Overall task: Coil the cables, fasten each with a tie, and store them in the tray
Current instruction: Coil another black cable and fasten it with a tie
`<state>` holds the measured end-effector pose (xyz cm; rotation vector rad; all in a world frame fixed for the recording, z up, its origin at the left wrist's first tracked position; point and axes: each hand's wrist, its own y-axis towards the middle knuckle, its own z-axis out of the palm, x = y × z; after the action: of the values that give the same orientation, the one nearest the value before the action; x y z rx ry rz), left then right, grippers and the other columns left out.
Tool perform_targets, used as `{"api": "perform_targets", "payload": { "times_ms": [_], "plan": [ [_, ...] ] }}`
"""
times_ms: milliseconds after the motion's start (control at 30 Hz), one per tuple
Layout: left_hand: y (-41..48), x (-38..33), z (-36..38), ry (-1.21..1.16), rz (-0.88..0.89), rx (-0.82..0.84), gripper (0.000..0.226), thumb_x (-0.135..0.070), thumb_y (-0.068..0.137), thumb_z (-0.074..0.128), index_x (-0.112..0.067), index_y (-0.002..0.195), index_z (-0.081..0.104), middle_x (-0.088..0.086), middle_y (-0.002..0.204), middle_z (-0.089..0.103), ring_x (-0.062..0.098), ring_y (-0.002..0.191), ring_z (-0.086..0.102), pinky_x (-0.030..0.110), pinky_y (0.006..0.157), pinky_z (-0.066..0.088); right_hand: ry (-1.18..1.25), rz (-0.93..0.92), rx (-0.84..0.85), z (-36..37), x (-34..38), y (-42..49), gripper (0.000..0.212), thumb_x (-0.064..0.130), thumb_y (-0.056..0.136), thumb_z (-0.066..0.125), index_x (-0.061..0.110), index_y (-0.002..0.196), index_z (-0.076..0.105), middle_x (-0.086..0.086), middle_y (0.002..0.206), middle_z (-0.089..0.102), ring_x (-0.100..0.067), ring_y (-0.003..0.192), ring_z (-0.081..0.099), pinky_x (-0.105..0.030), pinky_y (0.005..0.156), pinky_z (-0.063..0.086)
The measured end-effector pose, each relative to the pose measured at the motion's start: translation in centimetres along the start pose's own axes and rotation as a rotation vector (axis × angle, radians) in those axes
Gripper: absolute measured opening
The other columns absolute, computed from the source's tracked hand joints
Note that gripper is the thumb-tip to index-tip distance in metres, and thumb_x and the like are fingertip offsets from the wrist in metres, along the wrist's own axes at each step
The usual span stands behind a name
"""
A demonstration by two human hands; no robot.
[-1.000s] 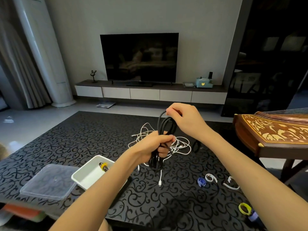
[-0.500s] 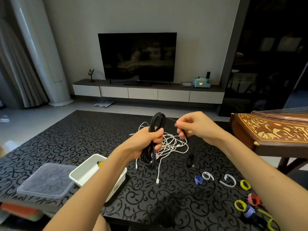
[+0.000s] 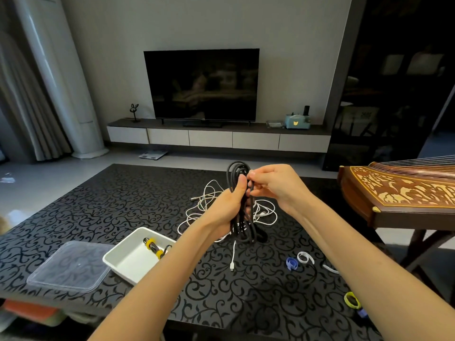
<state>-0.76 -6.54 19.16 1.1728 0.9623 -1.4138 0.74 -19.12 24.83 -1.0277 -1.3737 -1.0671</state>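
Hands (image 3: 229, 205) grip black cable (image 3: 240, 225) coil above table (image 3: 98, 217).

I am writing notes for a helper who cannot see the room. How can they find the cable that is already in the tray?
On the black patterned table, a white tray stands near the front left, beside a clear lid. In it lies a dark cable bundle. Unlike the loose white cable and the black cable being coiled, it alone wears two yellow ties.
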Motion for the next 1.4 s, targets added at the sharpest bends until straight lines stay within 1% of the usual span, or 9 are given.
{"api": "perform_targets", "payload": {
  "times_ms": [200,300,400,567,767,833,967,1200,1400],
  "plan": [
    [0.3,0.2,0.3,-0.091,0.035,0.037,0.047,-0.058,0.077,0.053,-0.016,0.08,0.073,0.005,0.071,0.066,0.015,0.069,0.065,0.029,0.072,0.057,-0.064,-0.005,-0.014,0.3,-0.1,-0.6,0.016,0.005,0.091,0.059,-0.01,0.092,0.066,-0.009,0.063,0.057,-0.011,0.05,0.061,-0.031,0.061,0.053],
    [0.1,0.1,0.4,-0.203,-0.013,0.107,0.042,-0.055,0.079,0.055,-0.016,0.064,0.064,0.001,0.057,0.048,0.014,0.054,0.055,0.027,0.059,0.053,-0.12,-0.024,0.02,0.0,0.5,-0.9,0.013,0.006,0.086,0.064,-0.007,0.087,0.066,-0.012,0.063,0.06,-0.019,0.053,0.061,-0.035,0.055,0.051],
    [0.0,0.1,0.7,-0.282,-0.015,0.119,0.038,-0.05,0.081,0.058,-0.013,0.071,0.056,-0.005,0.051,0.033,0.007,0.044,0.037,0.021,0.049,0.042,-0.226,-0.131,0.03,-0.3,0.7,-1.1,0.005,0.006,0.078,0.071,0.001,0.077,0.072,-0.008,0.065,0.064,-0.008,0.055,0.059,-0.018,0.051,0.05],
    [-0.4,0.1,0.2,-0.404,0.095,0.099,0.031,-0.025,0.087,0.057,-0.015,0.06,0.046,-0.009,0.04,0.029,0.002,0.033,0.027,0.016,0.041,0.025,-0.261,-0.163,0.003,-2.1,-1.5,-2.7,0.02,0.027,0.092,0.06,0.015,0.084,0.073,0.004,0.068,0.066,-0.004,0.062,0.059,-0.022,0.062,0.054],
    [-1.2,-0.1,-0.3,-0.533,0.102,0.134,0.028,-0.03,0.089,0.05,-0.016,0.071,0.034,-0.009,0.037,0.027,0.001,0.031,0.026,0.015,0.038,0.027,-0.478,-0.126,0.226,-2.4,-4.2,-5.8,0.031,0.037,0.09,0.059,0.011,0.082,0.074,0.003,0.063,0.062,-0.004,0.061,0.059,-0.02,0.057,0.051],
    [-1.5,-0.1,-0.1,-0.557,0.086,0.15,0.027,-0.031,0.089,0.049,-0.016,0.072,0.035,-0.009,0.036,0.028,0.002,0.03,0.027,0.015,0.037,0.03,-0.396,-0.067,0.27,-2.3,-4.2,-6.2,0.014,0.033,0.086,0.067,0.022,0.08,0.074,0.008,0.063,0.065,0.0,0.057,0.055,-0.016,0.056,0.046],
    [-2.0,-0.1,0.3,-0.594,0.056,0.205,0.023,-0.031,0.09,0.047,-0.015,0.074,0.04,-0.01,0.037,0.029,0.001,0.03,0.028,0.014,0.037,0.026,-0.095,0.201,0.378,-2.4,-4.1,-6.2,0.005,0.011,0.078,0.073,0.012,0.073,0.071,-0.001,0.072,0.06,-0.013,0.072,0.049,-0.021,0.061,0.041],
    [-1.8,0.0,1.0,-0.45,0.074,0.225,0.033,-0.03,0.093,0.048,-0.018,0.069,0.028,-0.009,0.04,0.028,0.001,0.033,0.027,0.015,0.038,0.029,0.054,0.291,0.218,-1.7,-4.8,-6.3,0.023,-0.012,0.074,0.065,0.008,0.063,0.061,-0.016,0.082,0.052,-0.021,0.071,0.045,-0.028,0.061,0.039],
    [-1.7,0.1,2.0,-0.375,0.152,0.072,0.037,-0.026,0.094,0.05,-0.019,0.062,0.033,-0.009,0.043,0.026,0.003,0.035,0.023,0.018,0.04,0.02,-0.242,-0.039,-0.025,-2.0,-5.7,-8.2,0.016,0.007,0.076,0.075,0.021,0.084,0.072,0.001,0.072,0.07,-0.005,0.065,0.062,-0.013,0.062,0.048]
  ]
}}
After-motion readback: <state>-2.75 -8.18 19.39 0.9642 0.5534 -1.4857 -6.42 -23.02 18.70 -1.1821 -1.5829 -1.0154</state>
